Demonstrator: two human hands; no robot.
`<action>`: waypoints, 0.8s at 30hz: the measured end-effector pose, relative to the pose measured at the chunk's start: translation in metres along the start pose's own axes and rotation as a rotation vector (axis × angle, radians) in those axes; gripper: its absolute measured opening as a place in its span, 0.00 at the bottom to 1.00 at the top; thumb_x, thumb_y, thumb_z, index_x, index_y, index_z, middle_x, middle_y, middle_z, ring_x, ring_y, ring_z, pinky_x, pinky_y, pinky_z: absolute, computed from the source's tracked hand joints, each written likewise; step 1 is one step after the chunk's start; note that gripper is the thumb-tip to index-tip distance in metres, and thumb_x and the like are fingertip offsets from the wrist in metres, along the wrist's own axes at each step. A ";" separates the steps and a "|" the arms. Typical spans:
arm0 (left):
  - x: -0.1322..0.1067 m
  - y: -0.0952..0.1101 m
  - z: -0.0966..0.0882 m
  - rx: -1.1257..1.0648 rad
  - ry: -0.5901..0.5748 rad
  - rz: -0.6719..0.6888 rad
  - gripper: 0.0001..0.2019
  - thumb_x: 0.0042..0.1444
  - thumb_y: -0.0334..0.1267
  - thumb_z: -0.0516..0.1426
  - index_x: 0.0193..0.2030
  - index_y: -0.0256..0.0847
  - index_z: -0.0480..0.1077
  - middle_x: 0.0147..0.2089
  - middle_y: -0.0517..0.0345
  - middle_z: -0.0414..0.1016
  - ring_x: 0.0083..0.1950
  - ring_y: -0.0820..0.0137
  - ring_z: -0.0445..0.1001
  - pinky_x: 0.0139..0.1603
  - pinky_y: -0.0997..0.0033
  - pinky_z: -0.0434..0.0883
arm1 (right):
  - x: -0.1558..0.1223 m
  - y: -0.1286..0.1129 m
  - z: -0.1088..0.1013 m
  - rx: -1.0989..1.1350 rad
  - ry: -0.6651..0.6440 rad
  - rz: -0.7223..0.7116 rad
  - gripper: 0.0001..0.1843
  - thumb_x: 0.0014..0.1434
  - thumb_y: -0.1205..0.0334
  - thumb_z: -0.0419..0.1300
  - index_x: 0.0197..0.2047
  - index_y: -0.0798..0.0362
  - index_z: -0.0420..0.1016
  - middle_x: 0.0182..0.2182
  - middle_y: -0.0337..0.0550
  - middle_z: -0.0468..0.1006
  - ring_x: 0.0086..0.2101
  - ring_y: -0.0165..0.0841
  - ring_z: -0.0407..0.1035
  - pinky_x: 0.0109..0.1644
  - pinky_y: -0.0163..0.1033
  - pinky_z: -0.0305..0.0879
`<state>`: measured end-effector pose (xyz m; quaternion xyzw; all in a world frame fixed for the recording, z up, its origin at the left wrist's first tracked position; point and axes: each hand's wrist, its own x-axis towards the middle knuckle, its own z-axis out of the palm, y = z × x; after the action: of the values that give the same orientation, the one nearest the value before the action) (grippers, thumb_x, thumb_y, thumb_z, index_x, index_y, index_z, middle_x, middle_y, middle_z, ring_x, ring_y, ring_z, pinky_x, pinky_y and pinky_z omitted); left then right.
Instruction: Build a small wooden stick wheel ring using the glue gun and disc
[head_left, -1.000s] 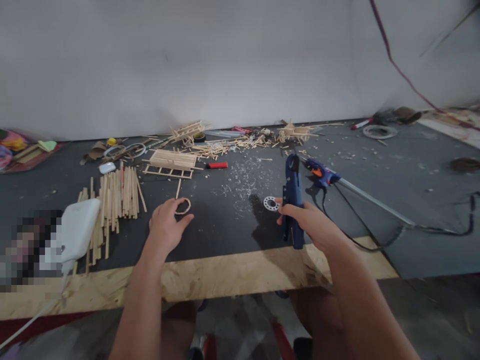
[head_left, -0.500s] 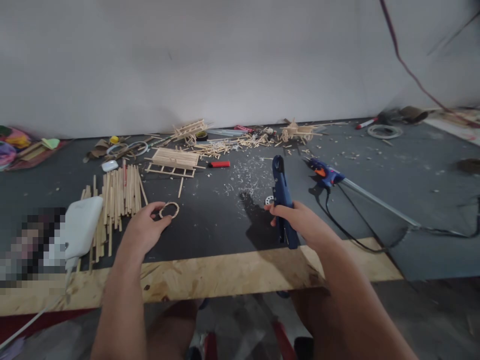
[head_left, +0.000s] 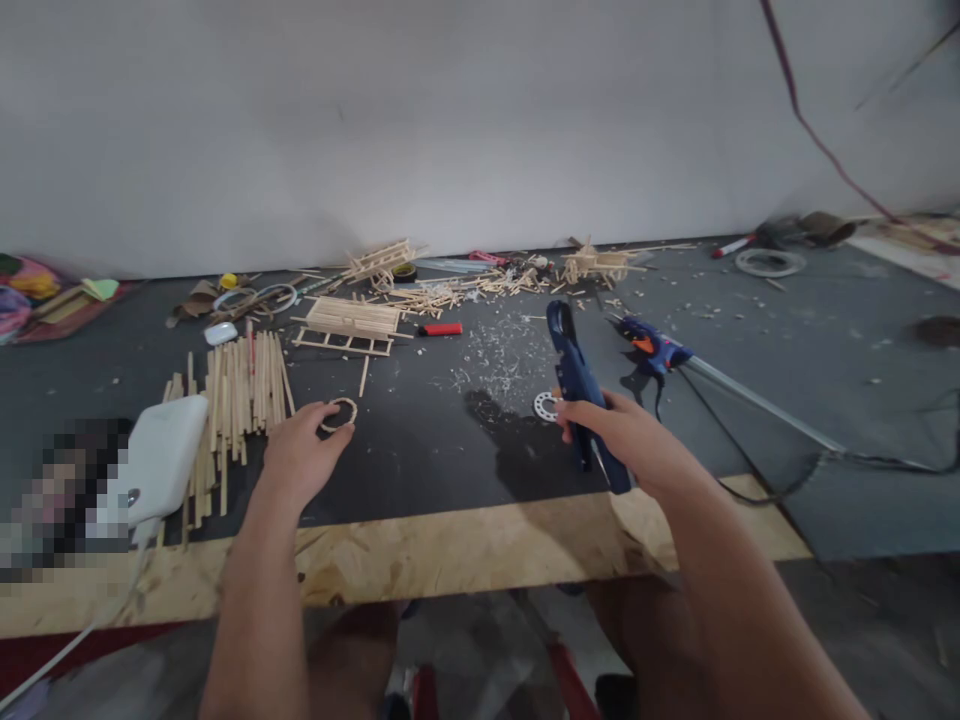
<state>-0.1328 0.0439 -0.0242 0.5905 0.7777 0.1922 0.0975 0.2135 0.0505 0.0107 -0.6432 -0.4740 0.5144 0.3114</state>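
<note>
My left hand (head_left: 306, 452) pinches a small ring of pale wood (head_left: 341, 415) between thumb and fingers, over the dark tabletop. In my right hand (head_left: 611, 430) is a dark blue hand tool (head_left: 576, 370) with a curved, hooked head and long handles, tilted with its head up and to the left. A flat white ring with holes (head_left: 545, 406) shows beside my right fingertips; whether they touch it I cannot tell. Left of my left hand lies a bundle of thin wooden sticks (head_left: 244, 390). A small slatted wooden model (head_left: 352, 320) stands beyond that hand.
A blue glue gun (head_left: 651, 345) with a cord rests at the right. Near the sticks lies a white power bank (head_left: 169, 450) with a cable. A red lighter (head_left: 441, 329), wood scraps (head_left: 480, 288) and another wooden model (head_left: 596, 264) lie toward the wall. Plywood (head_left: 450, 550) edges the table's front.
My right hand has shifted right with the blue tool, whose lower end swung right. More of the white ring now shows. My left hand keeps the wooden ring almost in place.
</note>
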 end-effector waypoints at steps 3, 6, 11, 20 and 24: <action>-0.001 -0.009 0.004 0.012 0.016 -0.034 0.17 0.51 0.45 0.54 0.42 0.38 0.75 0.55 0.45 0.74 0.56 0.53 0.70 0.58 0.54 0.64 | 0.004 -0.002 -0.008 0.006 0.078 -0.014 0.12 0.50 0.51 0.63 0.32 0.51 0.74 0.23 0.38 0.75 0.26 0.31 0.68 0.28 0.34 0.61; -0.004 -0.016 0.005 0.015 0.045 -0.020 0.16 0.51 0.44 0.55 0.41 0.38 0.75 0.54 0.45 0.75 0.56 0.54 0.71 0.58 0.55 0.64 | 0.015 -0.006 -0.017 0.025 0.112 -0.008 0.12 0.48 0.52 0.65 0.30 0.51 0.74 0.24 0.40 0.77 0.27 0.34 0.71 0.28 0.36 0.64; -0.008 -0.010 0.004 -0.063 0.098 -0.066 0.14 0.52 0.42 0.56 0.42 0.38 0.74 0.51 0.44 0.76 0.54 0.53 0.71 0.58 0.52 0.63 | 0.024 -0.028 -0.022 0.164 0.020 0.025 0.14 0.46 0.51 0.66 0.32 0.52 0.76 0.29 0.47 0.80 0.30 0.40 0.75 0.33 0.42 0.71; -0.089 0.106 0.018 -0.642 0.102 0.364 0.11 0.59 0.35 0.53 0.45 0.41 0.74 0.47 0.48 0.71 0.50 0.63 0.68 0.52 0.59 0.66 | -0.008 -0.048 0.044 0.491 -0.345 -0.031 0.15 0.51 0.50 0.60 0.37 0.52 0.78 0.32 0.47 0.81 0.34 0.42 0.77 0.39 0.44 0.73; -0.122 0.137 0.026 -0.921 -0.190 0.390 0.13 0.62 0.37 0.51 0.49 0.41 0.73 0.45 0.50 0.71 0.47 0.65 0.68 0.50 0.63 0.67 | -0.020 -0.040 0.062 0.582 -0.322 0.038 0.17 0.52 0.52 0.60 0.43 0.51 0.76 0.38 0.46 0.81 0.40 0.42 0.76 0.41 0.43 0.74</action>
<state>0.0320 -0.0369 0.0001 0.6352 0.4753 0.4754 0.3803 0.1417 0.0410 0.0363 -0.4466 -0.3381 0.7290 0.3934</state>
